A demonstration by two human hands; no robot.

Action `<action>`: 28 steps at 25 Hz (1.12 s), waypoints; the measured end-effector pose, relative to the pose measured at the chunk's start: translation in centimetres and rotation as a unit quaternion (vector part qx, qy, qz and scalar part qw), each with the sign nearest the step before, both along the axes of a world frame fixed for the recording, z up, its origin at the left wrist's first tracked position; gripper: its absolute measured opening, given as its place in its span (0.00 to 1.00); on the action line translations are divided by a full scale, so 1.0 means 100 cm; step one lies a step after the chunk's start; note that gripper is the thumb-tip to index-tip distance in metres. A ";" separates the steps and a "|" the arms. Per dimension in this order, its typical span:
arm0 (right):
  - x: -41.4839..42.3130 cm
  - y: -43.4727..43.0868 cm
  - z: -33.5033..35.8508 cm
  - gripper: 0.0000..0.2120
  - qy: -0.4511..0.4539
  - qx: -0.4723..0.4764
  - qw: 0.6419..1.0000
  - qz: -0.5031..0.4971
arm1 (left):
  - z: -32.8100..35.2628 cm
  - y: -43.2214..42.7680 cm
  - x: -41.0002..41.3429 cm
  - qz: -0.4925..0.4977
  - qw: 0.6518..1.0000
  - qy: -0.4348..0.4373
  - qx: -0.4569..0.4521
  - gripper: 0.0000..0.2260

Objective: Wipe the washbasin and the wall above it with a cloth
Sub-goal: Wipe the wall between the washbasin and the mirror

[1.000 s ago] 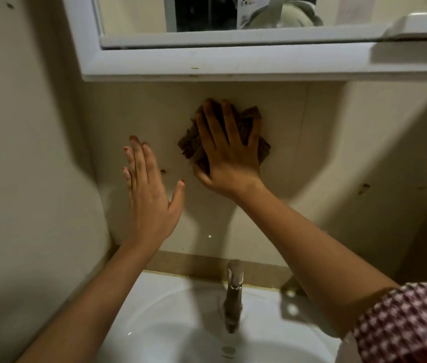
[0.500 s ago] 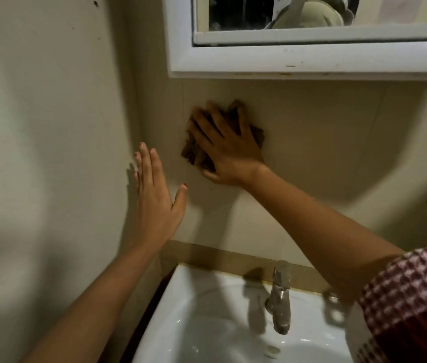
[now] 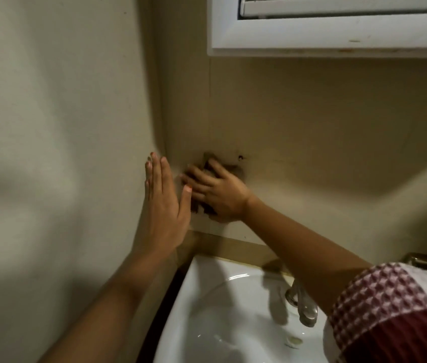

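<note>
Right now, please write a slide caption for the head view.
Right hand presses a brown cloth on the wall above the washbasin, left hand open beside it.

Our right hand (image 3: 220, 196) presses the brown cloth (image 3: 236, 171) flat against the wall (image 3: 312, 127), close to the corner. Our left hand (image 3: 164, 205), fingers straight, stands at its nine o'clock. The washbasin (image 3: 207, 297) lies at six o'clock.

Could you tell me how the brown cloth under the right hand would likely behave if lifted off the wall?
Probably floppy: the cloth bunches in uneven folds around the right hand. Likely light, since that flat hand alone pins it to the wall. Released, it would probably drop toward the washbasin below.
</note>
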State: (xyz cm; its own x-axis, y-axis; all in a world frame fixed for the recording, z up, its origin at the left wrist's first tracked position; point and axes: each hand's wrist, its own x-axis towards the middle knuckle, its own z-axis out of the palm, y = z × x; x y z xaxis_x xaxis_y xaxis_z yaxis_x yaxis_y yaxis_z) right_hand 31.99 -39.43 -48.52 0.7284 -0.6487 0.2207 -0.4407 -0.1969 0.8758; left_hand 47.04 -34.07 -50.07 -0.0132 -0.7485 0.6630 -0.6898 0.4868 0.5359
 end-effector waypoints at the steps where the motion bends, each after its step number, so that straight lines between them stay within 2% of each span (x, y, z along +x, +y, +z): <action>1: 0.003 -0.004 0.020 0.32 -0.046 -0.049 0.998 0.007 | 0.005 -0.003 0.004 -0.007 1.000 0.003 -0.004 0.31; 3: 0.012 -0.010 0.051 0.32 -0.155 -0.093 0.983 0.011 | 0.010 -0.009 0.008 -0.021 1.000 -0.007 -0.005 0.30; 5: 0.022 -0.016 0.057 0.33 -0.205 -0.107 0.973 0.011 | 0.005 -0.015 0.007 -0.026 1.000 -0.015 -0.003 0.30; 8: 0.031 -0.019 0.018 0.34 -0.179 -0.126 0.976 0.015 | -0.019 -0.017 0.002 -0.027 0.999 -0.012 0.020 0.31; 11: 0.031 -0.016 -0.060 0.32 -0.165 -0.039 0.985 0.043 | -0.054 -0.017 -0.003 -0.027 0.998 -0.015 0.062 0.33; 14: 0.015 0.003 -0.130 0.30 -0.123 0.018 0.992 -0.003 | -0.089 -0.012 -0.008 -0.023 0.993 -0.053 0.099 0.33; 17: -0.016 0.025 -0.166 0.30 -0.092 0.045 0.993 -0.056 | -0.105 -0.001 -0.020 -0.039 0.990 -0.040 0.131 0.30; 21: -0.046 0.041 -0.152 0.33 -0.043 0.050 0.993 -0.098 | -0.099 0.011 -0.040 -0.043 0.989 -0.045 0.133 0.32; 23: -0.058 0.047 -0.127 0.34 0.019 0.075 0.991 -0.110 | -0.086 0.016 -0.048 -0.061 0.989 -0.038 0.132 0.32; 24: -0.065 0.050 -0.106 0.36 0.018 0.065 0.992 -0.106 | -0.078 0.019 -0.052 -0.072 0.989 -0.033 0.123 0.32; 26: -0.077 0.052 -0.054 0.39 -0.021 -0.034 0.994 -0.097 | -0.059 0.023 -0.059 -0.085 0.991 -0.013 0.101 0.32; 28: -0.089 0.052 -0.005 0.38 -0.095 -0.125 0.984 -0.080 | -0.043 0.023 -0.064 -0.083 0.992 0.004 0.093 0.32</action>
